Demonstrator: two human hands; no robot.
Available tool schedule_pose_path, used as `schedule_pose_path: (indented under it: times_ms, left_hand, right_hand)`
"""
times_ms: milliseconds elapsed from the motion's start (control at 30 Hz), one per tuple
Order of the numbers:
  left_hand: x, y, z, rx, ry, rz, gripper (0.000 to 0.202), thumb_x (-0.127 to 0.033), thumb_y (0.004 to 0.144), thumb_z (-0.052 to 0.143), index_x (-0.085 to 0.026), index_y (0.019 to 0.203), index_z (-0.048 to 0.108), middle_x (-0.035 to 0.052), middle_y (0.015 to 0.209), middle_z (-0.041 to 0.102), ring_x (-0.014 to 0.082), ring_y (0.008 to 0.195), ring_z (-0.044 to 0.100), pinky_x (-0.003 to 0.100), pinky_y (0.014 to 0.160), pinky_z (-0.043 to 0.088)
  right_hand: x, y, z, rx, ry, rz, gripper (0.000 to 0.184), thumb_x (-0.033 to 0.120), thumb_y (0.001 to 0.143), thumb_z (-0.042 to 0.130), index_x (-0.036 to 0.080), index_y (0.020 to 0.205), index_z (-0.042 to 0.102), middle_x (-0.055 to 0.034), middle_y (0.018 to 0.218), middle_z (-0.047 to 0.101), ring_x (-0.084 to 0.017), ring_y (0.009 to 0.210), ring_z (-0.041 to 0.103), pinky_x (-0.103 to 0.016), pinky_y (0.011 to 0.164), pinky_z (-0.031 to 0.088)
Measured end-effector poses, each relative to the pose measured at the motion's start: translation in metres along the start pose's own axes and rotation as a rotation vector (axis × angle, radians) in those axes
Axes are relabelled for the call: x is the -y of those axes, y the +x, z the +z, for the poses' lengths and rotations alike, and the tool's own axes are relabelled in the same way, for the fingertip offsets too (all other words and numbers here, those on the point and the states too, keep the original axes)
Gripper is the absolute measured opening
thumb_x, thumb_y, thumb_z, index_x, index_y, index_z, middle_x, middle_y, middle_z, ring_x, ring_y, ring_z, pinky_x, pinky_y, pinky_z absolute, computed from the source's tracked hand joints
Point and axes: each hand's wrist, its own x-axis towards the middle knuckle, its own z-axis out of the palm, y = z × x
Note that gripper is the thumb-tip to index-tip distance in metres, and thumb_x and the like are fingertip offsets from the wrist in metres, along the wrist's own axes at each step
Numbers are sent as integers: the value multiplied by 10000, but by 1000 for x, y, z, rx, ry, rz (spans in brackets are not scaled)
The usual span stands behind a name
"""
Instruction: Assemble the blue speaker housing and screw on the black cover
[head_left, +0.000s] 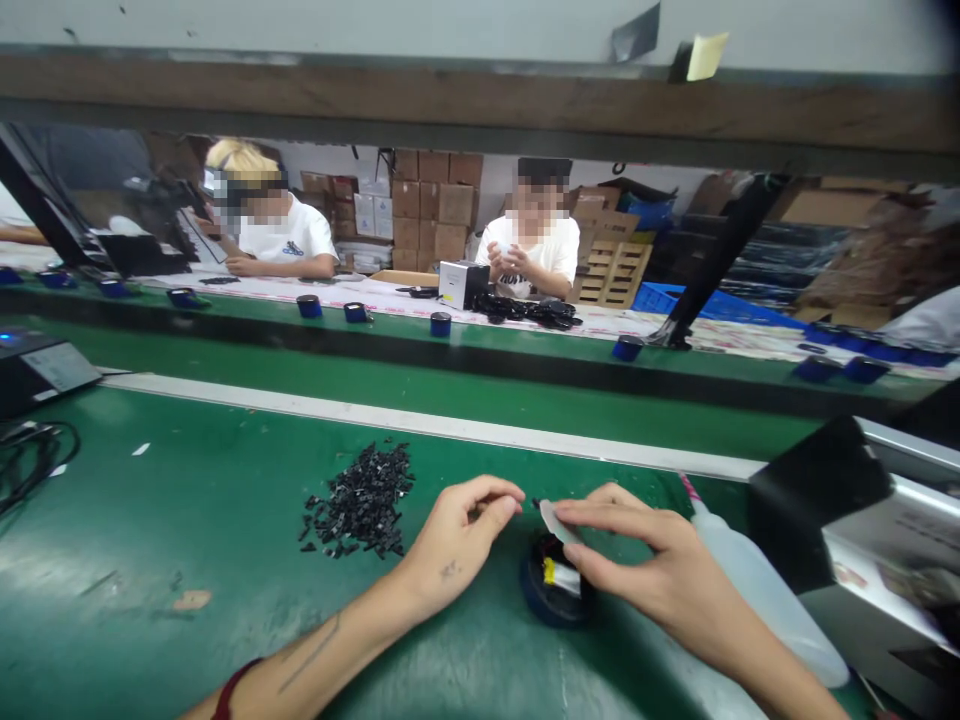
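The wide green work mat (187,560) fills the near part of your bench, and past it runs a green conveyor strip (480,395) with small blue caps along its far edge; two co-workers in white shirts sit on the far side. At your right, a translucent white plastic squeeze bottle (757,590) lies on its side, touching your right forearm, with a black flap and a grey metal housing (900,560) beyond it. To the left of your hands sits a loose heap of tiny black plastic clips (360,500).

Between your hands, a round dark-blue cup with black and yellow contents (555,590) stands on the mat, just below your right fingers. Your right hand (645,560) pinches a small thin white strip (553,520) between thumb and forefinger, held over the cup. Your left hand (457,535) has its fingertips closed together just left of that strip; whether something tiny sits between them I cannot tell.

The strip looks light, thin and bendable, so it will likely crease easily; hold it by its right end, lightly.
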Motion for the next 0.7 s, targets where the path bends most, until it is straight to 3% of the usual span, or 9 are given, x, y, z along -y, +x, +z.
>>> schedule_pose_path:
  times_ms: [167,300,433,567,700]
  left_hand:
    - [1,3,5,177,42,102,162,-222,860,640,-183,816,791,45,872,694,192,869,625,282,837,452]
    - [1,14,8,201,53,62,142,-235,828,671,-192,800,803,47,888,683,190,877,620,278,826,455]
    - [7,35,8,301,33,-50,161,-303,723,778,-180,825,800,43,920,707,181,827,626,264,757,481]
    - [11,54,7,479,19,-258,355,-326,728,770,-157,1040,776,24,753,713,122,524,575,220,488,451]
    - [10,60,10,573,-56,-421,286,-328,661,782,-114,849,759,13,542,645,129,426,570,196,392,466]
  right_hand:
    - [-6,-2,-6,35,85,151,272,461,837,701,286,1031,776,-32,992,722,-207,927,671,-342,839,510]
    - [-6,-2,-6,61,150,154,227,410,822,696,287,993,783,-21,944,719,-201,893,656,-355,839,492]
    - [-10,-5,-9,50,171,97,185,329,817,688,313,979,777,2,984,713,-173,938,665,-322,878,504]
    - [-20,-12,-15,44,118,-30,234,281,831,704,342,1049,763,12,1012,711,-141,949,659,-264,853,527]
    - [-31,-24,-19,24,12,-174,281,230,885,683,350,1135,731,19,1083,723,-127,997,636,-228,865,538]
